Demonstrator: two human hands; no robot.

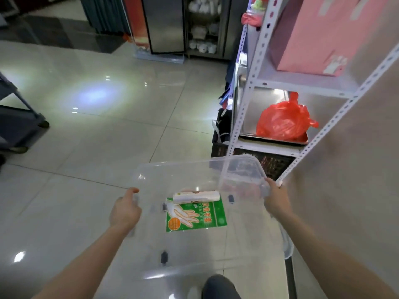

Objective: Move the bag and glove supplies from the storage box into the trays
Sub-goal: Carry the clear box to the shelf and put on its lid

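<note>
Left hand (124, 210), right hand (275, 196) grip storage box (190, 169); glove pack (195, 215) between.

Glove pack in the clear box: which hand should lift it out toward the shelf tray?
Probably the right hand: it grips the storage box on the side nearest the tray. The glove pack lies between both hands.

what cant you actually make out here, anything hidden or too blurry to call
Head view only:
- Left hand: motion-blurred against the clear storage box, so its grip is unclear.
- Right hand: fingertips hidden behind the box rim.
- Roll of bags: label too small to read.
- Glove packet: small print illegible.
- Red bag: contents hidden.
</note>
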